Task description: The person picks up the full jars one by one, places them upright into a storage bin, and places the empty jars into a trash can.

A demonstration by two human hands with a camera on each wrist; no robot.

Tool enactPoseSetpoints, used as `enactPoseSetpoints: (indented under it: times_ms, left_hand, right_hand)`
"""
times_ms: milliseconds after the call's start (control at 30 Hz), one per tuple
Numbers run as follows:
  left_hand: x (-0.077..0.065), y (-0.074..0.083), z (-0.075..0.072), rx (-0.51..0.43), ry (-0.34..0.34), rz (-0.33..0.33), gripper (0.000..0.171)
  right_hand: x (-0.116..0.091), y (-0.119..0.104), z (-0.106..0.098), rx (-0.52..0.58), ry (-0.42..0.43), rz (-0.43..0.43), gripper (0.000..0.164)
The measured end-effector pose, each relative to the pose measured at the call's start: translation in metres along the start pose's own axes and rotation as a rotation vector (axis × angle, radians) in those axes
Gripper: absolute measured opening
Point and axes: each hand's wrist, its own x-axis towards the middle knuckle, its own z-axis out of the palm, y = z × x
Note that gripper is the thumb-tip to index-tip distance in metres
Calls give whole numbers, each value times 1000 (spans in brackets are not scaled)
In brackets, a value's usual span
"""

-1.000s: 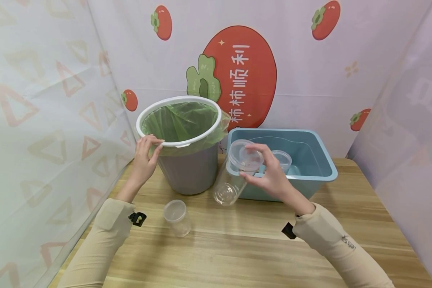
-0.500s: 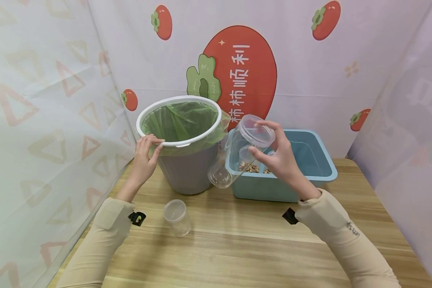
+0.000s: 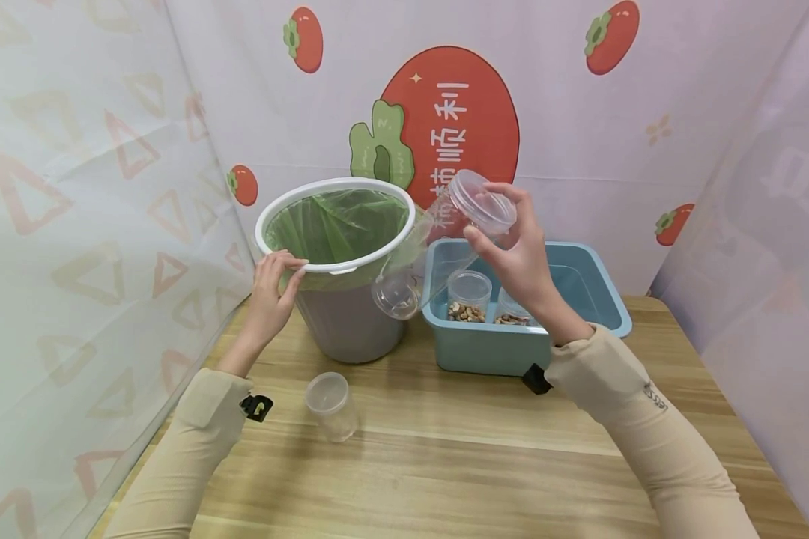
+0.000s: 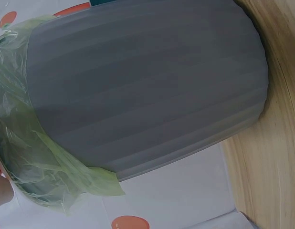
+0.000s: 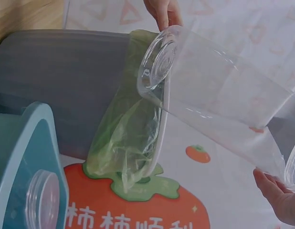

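My right hand [image 3: 522,262] grips a tall clear plastic jar [image 3: 428,251] by its lidded top, thumb and fingers at the lid's edge. Tilted, the jar hangs above the table, its base toward the trash can and lower than the lid. No contents show in it. The grey trash can [image 3: 350,322] has a white rim and a green bag [image 3: 340,224] lining it. With the fingers over the rim and the thumb just outside, my left hand [image 3: 274,292] holds the near left of the can. In the right wrist view, the jar's base [image 5: 162,64] overlaps the rim.
Right of the can stands a blue basin [image 3: 492,352]. Inside are a lidded jar of nuts [image 3: 468,311] and, partly hidden by my right hand, another jar with nuts [image 3: 510,318]. A short clear jar [image 3: 333,408] stands on the wooden table [image 3: 445,479] in front of the can.
My right hand has raised the tall jar from beside the basin and shifted it slightly, its base moving up and left toward the trash can. My left hand has stayed at the rim.
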Motion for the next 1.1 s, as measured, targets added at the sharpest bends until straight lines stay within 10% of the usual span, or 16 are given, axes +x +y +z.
enactPoseSetpoints:
  times_ms: [633, 1100]
  left_hand:
    - [1, 0, 0, 0, 2, 7, 14]
    - [0, 0, 0, 9, -5, -6, 14]
  right_hand:
    - [52, -36, 38, -32, 91, 103, 48]
    - [82, 22, 73, -179, 93, 122, 56]
